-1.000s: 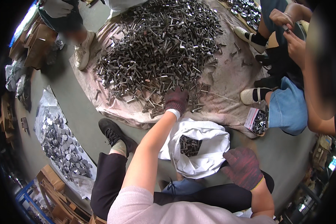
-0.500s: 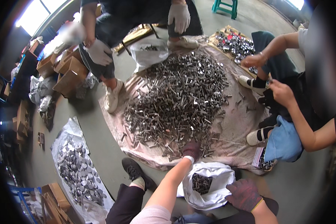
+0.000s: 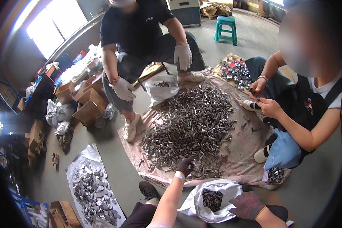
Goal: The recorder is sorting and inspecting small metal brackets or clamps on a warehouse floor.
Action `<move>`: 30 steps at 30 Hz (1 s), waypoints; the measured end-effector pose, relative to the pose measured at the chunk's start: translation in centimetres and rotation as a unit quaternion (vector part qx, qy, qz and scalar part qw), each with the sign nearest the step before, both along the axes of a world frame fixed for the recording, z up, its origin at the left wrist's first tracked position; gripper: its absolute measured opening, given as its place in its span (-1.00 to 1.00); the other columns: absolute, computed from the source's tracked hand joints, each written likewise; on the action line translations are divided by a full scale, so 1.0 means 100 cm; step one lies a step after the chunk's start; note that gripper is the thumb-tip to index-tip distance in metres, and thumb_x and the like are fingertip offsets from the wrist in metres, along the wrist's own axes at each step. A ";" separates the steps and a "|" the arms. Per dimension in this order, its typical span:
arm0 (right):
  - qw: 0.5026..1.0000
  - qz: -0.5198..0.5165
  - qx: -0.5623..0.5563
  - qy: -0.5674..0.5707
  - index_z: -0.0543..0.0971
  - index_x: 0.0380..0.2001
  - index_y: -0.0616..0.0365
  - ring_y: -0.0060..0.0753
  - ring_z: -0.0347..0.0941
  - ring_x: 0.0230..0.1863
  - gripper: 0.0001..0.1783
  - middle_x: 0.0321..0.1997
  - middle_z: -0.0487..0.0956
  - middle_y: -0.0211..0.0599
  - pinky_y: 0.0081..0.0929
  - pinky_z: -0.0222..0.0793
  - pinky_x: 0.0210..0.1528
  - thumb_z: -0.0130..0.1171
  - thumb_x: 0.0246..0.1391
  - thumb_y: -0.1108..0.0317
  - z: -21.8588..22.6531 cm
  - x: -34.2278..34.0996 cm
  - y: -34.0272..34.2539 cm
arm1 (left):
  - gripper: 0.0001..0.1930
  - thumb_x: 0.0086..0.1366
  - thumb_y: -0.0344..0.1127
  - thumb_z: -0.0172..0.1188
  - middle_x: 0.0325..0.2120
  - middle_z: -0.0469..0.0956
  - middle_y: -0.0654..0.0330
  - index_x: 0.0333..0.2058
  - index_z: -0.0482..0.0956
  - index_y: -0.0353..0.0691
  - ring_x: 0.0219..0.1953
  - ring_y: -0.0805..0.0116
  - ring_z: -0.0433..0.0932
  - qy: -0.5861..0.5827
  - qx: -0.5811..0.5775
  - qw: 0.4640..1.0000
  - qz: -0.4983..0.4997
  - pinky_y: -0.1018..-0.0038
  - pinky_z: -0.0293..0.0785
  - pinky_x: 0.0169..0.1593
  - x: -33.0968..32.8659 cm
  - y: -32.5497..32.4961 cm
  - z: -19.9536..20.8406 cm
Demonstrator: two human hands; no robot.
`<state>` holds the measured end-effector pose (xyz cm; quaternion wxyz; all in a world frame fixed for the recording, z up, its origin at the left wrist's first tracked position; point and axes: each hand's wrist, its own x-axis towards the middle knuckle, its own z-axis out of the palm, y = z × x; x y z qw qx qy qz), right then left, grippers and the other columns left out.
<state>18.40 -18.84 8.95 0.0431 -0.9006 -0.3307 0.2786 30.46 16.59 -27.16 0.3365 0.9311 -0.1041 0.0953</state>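
Observation:
My left hand, in a dark knitted glove, is at the near edge of a large heap of short, bolt-like metal pieces. Its fingers are curled, and a small bright piece shows by the fingertips, too small to name. The heap lies on a pinkish cloth. In front of me stands a white bag, its mouth spread wide around more of the dark metal pieces. My right hand, in a dark reddish glove, lies over the bag's right rim with its fingers stretched out.
Opposite sits a person in white gloves, behind another white bag. At the right a person handles a small piece with bare hands. Flat metal discs lie on a sheet at left. Cardboard boxes and a green stool stand farther off.
The view has tilted up, showing more of the people and room. My left hand has shifted left along the heap's near edge. My right hand has come onto the bag's rim, fingers straighter.

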 end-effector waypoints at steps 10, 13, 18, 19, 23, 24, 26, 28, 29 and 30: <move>1.000 0.000 -0.019 0.008 0.57 0.01 -0.09 -0.04 0.56 -0.05 -0.47 -0.13 0.64 -0.15 0.09 0.36 -0.05 0.00 0.16 -0.17 -0.018 -0.007 0.002 | -0.65 0.22 0.06 0.17 -0.31 0.65 0.01 -0.33 0.59 -0.14 -0.24 -0.07 0.58 0.203 -0.913 0.316 0.158 -0.11 0.43 0.00 0.007 -0.017 0.074; 0.999 -0.003 -0.031 0.008 0.57 -0.01 -0.07 -0.04 0.56 -0.06 -0.48 -0.14 0.64 -0.13 0.10 0.36 -0.06 -0.01 0.16 -0.17 -0.023 -0.006 0.010 | -0.57 0.22 0.17 0.18 -0.34 0.64 0.03 -0.34 0.60 -0.12 -0.24 -0.07 0.58 0.148 -0.920 0.296 0.211 -0.11 0.46 -0.02 0.008 -0.013 0.078; 0.999 -0.002 -0.041 0.023 0.59 -0.04 -0.07 -0.01 0.56 -0.07 -0.48 -0.16 0.64 -0.10 0.09 0.37 -0.04 0.00 0.16 -0.17 -0.015 -0.006 0.018 | -0.78 0.28 -0.16 0.25 -0.37 0.61 0.04 -0.34 0.56 -0.19 -0.33 0.10 0.59 0.152 -0.932 0.278 0.178 0.32 0.63 -0.31 0.010 -0.003 0.079; 0.999 -0.001 -0.034 0.014 0.59 -0.04 -0.07 0.00 0.56 -0.06 -0.49 -0.16 0.64 -0.09 0.09 0.37 -0.04 0.00 0.16 -0.17 -0.015 -0.007 0.018 | -0.78 0.28 -0.16 0.25 -0.37 0.61 0.04 -0.34 0.56 -0.19 -0.33 0.10 0.59 0.153 -0.931 0.279 0.178 0.32 0.63 -0.31 0.010 0.001 0.081; 0.999 -0.009 -0.031 0.025 0.60 -0.06 -0.10 0.01 0.56 -0.06 -0.51 -0.17 0.64 -0.09 0.10 0.37 -0.02 0.02 0.14 -0.16 -0.014 -0.008 0.018 | -0.85 0.27 -0.30 0.22 -0.32 0.62 0.08 -0.25 0.55 -0.23 -0.30 0.14 0.61 0.214 -0.915 0.306 0.152 0.30 0.64 -0.23 0.012 -0.003 0.088; 0.999 -0.013 -0.032 0.027 0.60 -0.06 -0.10 0.01 0.56 -0.06 -0.51 -0.17 0.64 -0.09 0.10 0.37 -0.02 0.02 0.14 -0.16 -0.015 -0.009 0.018 | -0.84 0.26 -0.35 0.21 -0.29 0.63 0.10 -0.21 0.55 -0.24 -0.26 0.15 0.61 0.190 -0.862 0.447 0.143 0.32 0.63 -0.16 0.011 -0.009 0.090; 0.999 0.031 -0.017 0.018 0.62 -0.08 -0.10 0.01 0.57 -0.07 -0.52 -0.18 0.64 -0.09 0.10 0.37 -0.02 0.03 0.14 -0.16 -0.011 -0.007 0.029 | -0.79 0.22 -0.40 0.22 -0.24 0.66 0.12 -0.15 0.57 -0.19 -0.16 0.12 0.62 0.090 -0.694 0.695 0.165 0.16 0.57 0.04 -0.007 0.026 0.061; 1.000 0.006 -0.024 0.019 0.62 -0.10 -0.09 0.01 0.57 -0.08 -0.52 -0.19 0.64 -0.09 0.08 0.38 -0.03 0.04 0.13 -0.16 -0.017 -0.007 0.025 | -0.79 0.22 -0.35 0.23 -0.24 0.67 0.12 -0.16 0.59 -0.17 -0.15 0.08 0.63 0.128 -0.812 0.551 0.147 0.04 0.53 0.06 -0.001 0.002 0.079; 1.000 -0.010 -0.024 0.016 0.63 -0.12 -0.08 0.01 0.58 -0.09 -0.52 -0.20 0.64 -0.08 0.07 0.39 -0.03 0.04 0.13 -0.16 -0.017 -0.008 0.021 | -0.79 0.22 -0.30 0.25 -0.24 0.67 0.11 -0.16 0.60 -0.14 -0.14 0.04 0.63 0.155 -0.897 0.392 0.133 -0.09 0.50 0.08 0.004 -0.010 0.099; 1.000 -0.011 -0.024 0.017 0.63 -0.12 -0.08 0.01 0.58 -0.09 -0.52 -0.20 0.64 -0.08 0.07 0.39 -0.03 0.04 0.13 -0.16 -0.015 -0.008 0.022 | -0.73 0.27 -0.09 0.23 -0.23 0.68 0.08 -0.19 0.63 -0.12 -0.14 -0.04 0.63 0.182 -0.923 0.325 0.091 -0.24 0.43 0.09 0.005 -0.007 0.110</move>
